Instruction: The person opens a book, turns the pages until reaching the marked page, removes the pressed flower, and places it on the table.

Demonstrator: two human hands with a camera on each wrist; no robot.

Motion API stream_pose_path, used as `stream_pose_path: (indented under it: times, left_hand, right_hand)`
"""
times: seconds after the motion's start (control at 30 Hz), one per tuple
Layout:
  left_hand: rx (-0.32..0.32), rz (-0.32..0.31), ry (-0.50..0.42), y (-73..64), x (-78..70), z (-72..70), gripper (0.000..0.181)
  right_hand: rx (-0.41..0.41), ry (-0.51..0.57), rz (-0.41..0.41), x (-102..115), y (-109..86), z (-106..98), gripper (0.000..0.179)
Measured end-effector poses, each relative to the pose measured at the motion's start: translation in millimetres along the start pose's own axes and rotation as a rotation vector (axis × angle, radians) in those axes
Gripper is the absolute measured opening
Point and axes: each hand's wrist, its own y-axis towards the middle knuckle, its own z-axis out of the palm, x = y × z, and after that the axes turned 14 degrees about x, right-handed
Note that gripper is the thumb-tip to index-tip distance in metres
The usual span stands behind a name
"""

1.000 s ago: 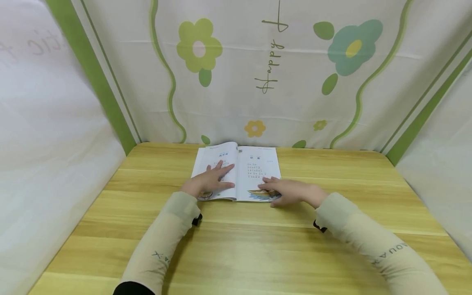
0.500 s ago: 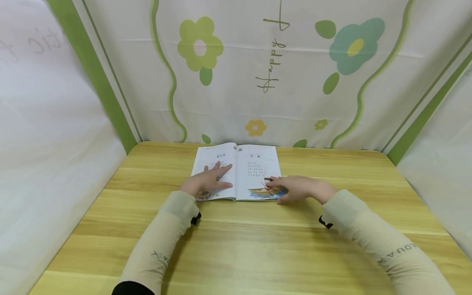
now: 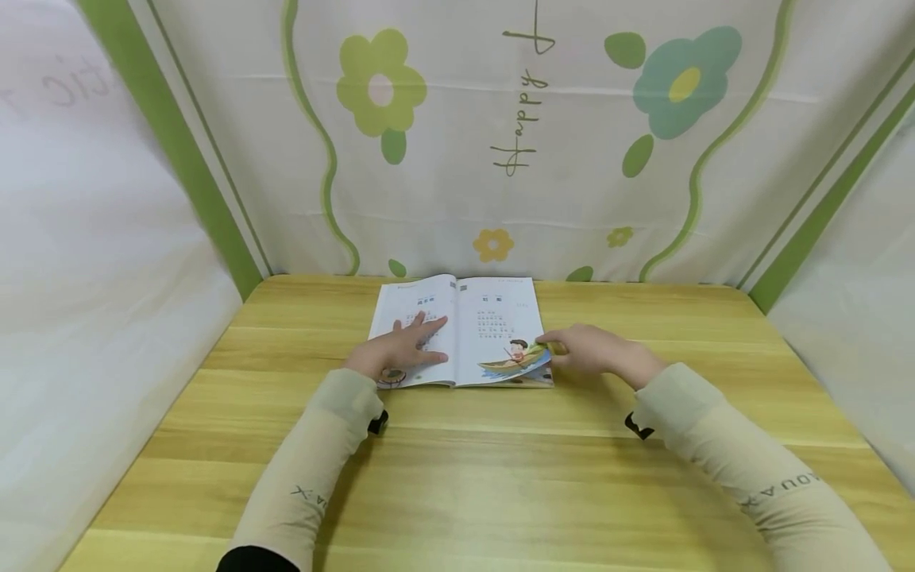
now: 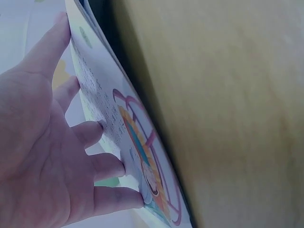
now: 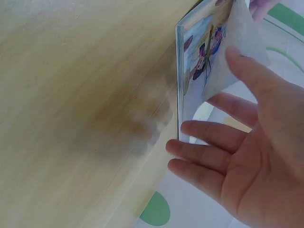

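Note:
An open book (image 3: 468, 334) lies near the far edge of the table, its pages showing printed text and coloured drawings. My left hand (image 3: 403, 349) rests on the left page with fingers spread; the left wrist view shows its fingertips against the paper. At the right side, my right hand (image 3: 589, 349) pinches the outer edge of the right page (image 5: 237, 71) between thumb and index finger. That page's lower corner, with a child in a boat drawn on it, curls up. Beneath it, another illustrated page (image 5: 194, 61) shows. The other right fingers extend beside the book's edge.
The wooden table (image 3: 457, 477) spreads out in front of the book and to both sides. A white curtain (image 3: 443, 191) with flowers and green lines hangs directly behind the table's far edge. White fabric panels (image 3: 100, 318) flank the table.
My right hand has slid right from the boat drawing to the page's outer edge and lifted its lower corner. My left hand stays on the left page.

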Motion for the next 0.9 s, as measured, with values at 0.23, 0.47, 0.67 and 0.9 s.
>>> stream_pose_path:
  times: [0.23, 0.47, 0.67, 0.9]
  left_hand:
    - [0.005, 0.001, 0.002, -2.1, 1.3, -0.9, 0.078]
    - [0.006, 0.013, 0.012, -5.1, 3.2, -2.7, 0.077]
    - [0.016, 0.003, 0.009, -4.9, 4.7, -3.7, 0.078]
    - [0.024, 0.001, 0.001, -3.5, 6.8, -2.8, 0.078]
  right_hand:
    - [-0.081, 0.111, -0.031, -1, -0.8, -2, 0.048]
    - [-0.245, 0.159, -0.077, 1, 2.5, -3, 0.061]
    - [-0.324, 0.193, -0.11, 8, 7.4, -6, 0.07]
    - [-0.377, 0.286, -0.159, 22, 14.8, -8, 0.074]
